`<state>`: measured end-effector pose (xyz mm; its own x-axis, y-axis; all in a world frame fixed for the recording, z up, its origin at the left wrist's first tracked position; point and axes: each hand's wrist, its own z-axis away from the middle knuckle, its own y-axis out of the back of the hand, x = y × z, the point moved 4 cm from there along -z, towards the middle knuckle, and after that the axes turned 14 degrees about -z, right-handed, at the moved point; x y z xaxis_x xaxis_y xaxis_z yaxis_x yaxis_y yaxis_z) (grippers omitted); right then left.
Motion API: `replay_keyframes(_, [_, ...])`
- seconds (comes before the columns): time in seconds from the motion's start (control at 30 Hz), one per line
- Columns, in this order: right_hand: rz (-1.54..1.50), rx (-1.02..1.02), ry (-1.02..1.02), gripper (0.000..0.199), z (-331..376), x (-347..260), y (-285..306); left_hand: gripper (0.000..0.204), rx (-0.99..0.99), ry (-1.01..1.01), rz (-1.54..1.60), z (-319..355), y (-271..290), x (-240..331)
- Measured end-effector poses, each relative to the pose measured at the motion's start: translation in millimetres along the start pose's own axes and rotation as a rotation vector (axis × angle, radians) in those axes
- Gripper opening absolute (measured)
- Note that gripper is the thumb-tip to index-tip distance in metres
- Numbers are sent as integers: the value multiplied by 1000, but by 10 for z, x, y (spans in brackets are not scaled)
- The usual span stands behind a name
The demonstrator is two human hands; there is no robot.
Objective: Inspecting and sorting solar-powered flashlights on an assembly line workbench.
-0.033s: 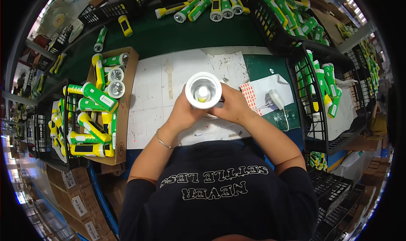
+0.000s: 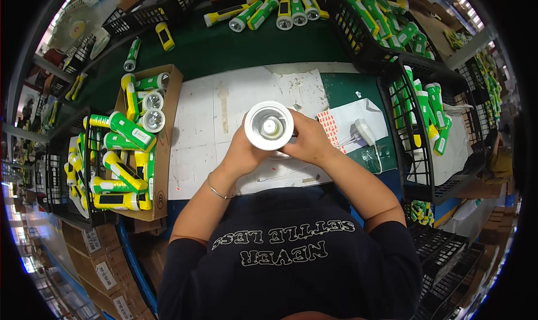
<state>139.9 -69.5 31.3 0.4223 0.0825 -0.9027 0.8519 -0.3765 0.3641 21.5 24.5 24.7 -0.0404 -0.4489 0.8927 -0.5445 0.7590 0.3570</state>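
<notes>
A flashlight [image 2: 269, 108] stands on end between my hands over the white work sheet, its round white head and reflector facing up. My left hand [image 2: 248, 146] wraps its left side below the head. On the right side, my right hand [image 2: 307, 139] closes round it too. The head hides the flashlight's body and several of my fingertips. A white cable [image 2: 280, 175] lies on the sheet just below my hands.
On the left, a cardboard box [image 2: 175, 90] holds green and yellow flashlights. Black crates [image 2: 430, 174] with more flashlights stand at right. A white charger plug [image 2: 365, 130] and red-dotted sticker sheet [image 2: 328, 125] lie right of my hands. Loose flashlights [image 2: 263, 14] line the far side.
The flashlight's head has shifted slightly toward me and tilted a little, so its reflector shows from a different angle. Both hands keep their hold.
</notes>
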Motion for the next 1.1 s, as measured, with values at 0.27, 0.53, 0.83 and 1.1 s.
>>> replay_keyframes(0.27, [56,15,146,59,55,-45,104,58,12,-65,13,-28,-61,77])
replay_keyframes(0.53, [92,-35,-17,59,63,-24,71,60,-44,181,213,-7,-49,113])
replay_keyframes(0.83, [87,-47,-28,58,74,-20,78,64,-42,222,263,-20,-75,84])
replay_keyframes(1.1, [78,-62,5,57,93,-5,39,68,-60,228,300,20,-67,84])
